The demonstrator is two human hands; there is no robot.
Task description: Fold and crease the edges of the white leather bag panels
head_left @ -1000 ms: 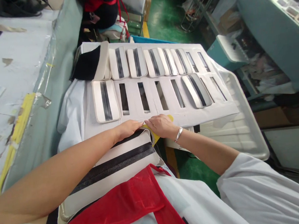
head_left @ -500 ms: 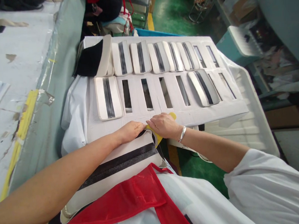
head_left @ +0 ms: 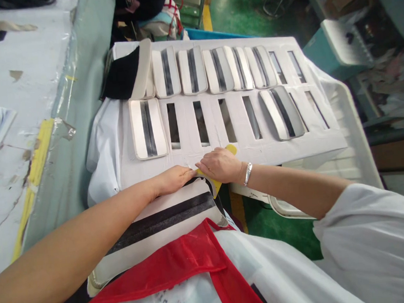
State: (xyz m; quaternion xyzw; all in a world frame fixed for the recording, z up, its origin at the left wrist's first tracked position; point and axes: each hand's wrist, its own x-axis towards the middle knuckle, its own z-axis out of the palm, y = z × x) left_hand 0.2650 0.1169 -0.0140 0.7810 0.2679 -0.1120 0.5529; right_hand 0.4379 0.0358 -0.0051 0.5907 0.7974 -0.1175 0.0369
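A long white panel with a black strip point(head_left: 165, 219) lies across my lap, its far end at the edge of a white slotted board point(head_left: 254, 149). My left hand point(head_left: 172, 178) rests on that far end, fingers together and pressed down. My right hand point(head_left: 220, 165) lies next to it, fingers curled over a yellow tool or sheet point(head_left: 231, 149) that pokes out from under the hand. The fingertips of both hands nearly meet at the panel's corner.
The slotted board holds several smaller white pieces with black strips point(head_left: 147, 128), some slots uncovered. A black cloth point(head_left: 121, 78) sits at its far left corner. A white plastic tray point(head_left: 353, 111) lies beneath. A grey-green table point(head_left: 15, 91) runs along the left. Another person's dark and red clothing point(head_left: 141, 2) shows at the top.
Both hands stay pressed at the panel's far corner. The view has shifted slightly, so the board and tray appear further right and lower.
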